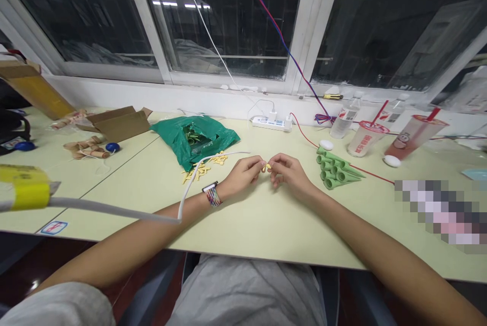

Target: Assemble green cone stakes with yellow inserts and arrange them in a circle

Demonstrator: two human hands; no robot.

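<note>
My left hand and my right hand meet over the middle of the table, fingertips pinched on a small yellow plastic piece. Most of that piece is hidden by the fingers, and its exact shape is too small to tell. Left of my hands, several yellow plastic pieces lie in a loose pile beside an open green plastic bag. Dark green items show inside the bag's mouth. To the right, several green hollow cones lie stacked in rows, their round ends facing left.
A white cable hangs across my left forearm. At the back stand a power strip, a plastic bottle and drink cups with red straws. Cardboard and wooden toys lie left. A red cord runs right.
</note>
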